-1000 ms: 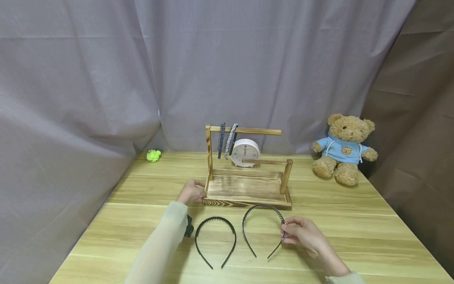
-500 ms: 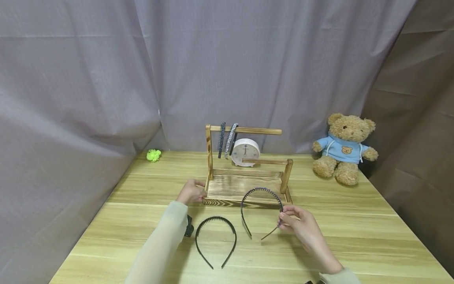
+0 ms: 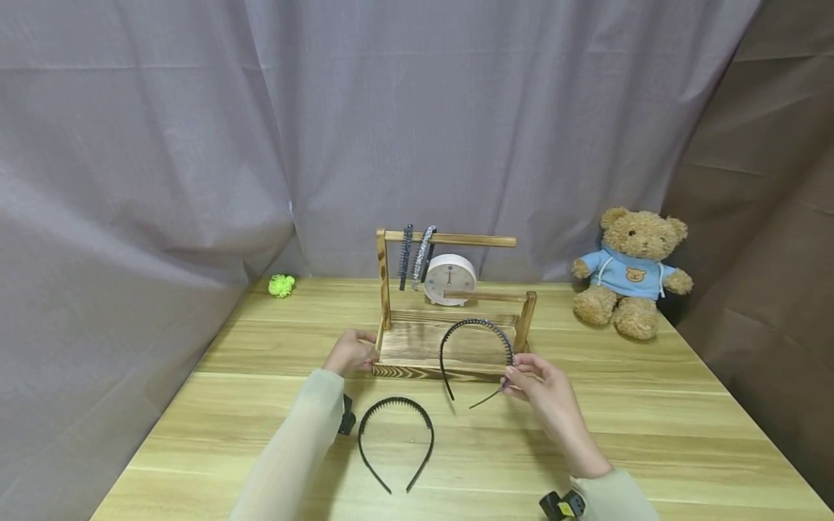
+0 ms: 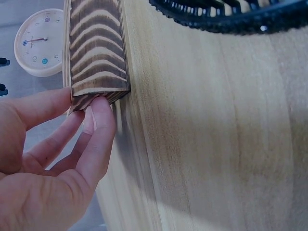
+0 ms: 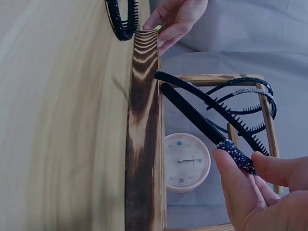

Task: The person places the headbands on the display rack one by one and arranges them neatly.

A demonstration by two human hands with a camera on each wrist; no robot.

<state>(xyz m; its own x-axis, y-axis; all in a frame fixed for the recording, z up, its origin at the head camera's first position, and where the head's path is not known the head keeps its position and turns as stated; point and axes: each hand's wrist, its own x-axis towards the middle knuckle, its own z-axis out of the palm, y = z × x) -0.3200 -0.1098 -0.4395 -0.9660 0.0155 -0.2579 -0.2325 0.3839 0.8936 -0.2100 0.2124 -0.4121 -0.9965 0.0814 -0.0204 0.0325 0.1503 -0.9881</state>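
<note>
My right hand point(image 3: 544, 394) pinches one side of a dark toothed headband point(image 3: 477, 321) between thumb and fingers. The headband is raised with its ends downward and overlaps the rack's tray in the head view; glittery stones point(image 5: 235, 155) cover the gripped part in the right wrist view. A wooden display rack point(image 3: 423, 373) has a shallow tray and two horizontal bars at different heights. My left hand point(image 3: 349, 352) grips the tray's left end, thumb and fingers at its corner point(image 4: 98, 98). Two glittery headbands, one dark point(image 3: 406, 257) and one silver point(image 3: 423, 257), hang on the upper bar.
Another black headband point(image 3: 395, 400) lies on the table point(image 3: 658, 427) before the rack. A white clock point(image 3: 449, 281) stands behind the rack. A teddy bear point(image 3: 630, 275) in blue sits at the back right, and a green fuzzy item point(image 3: 281, 286) lies at the back left.
My right hand has carried its headband away from me and slightly left, from the table in front of the rack up to the tray. The left hand has kept its place.
</note>
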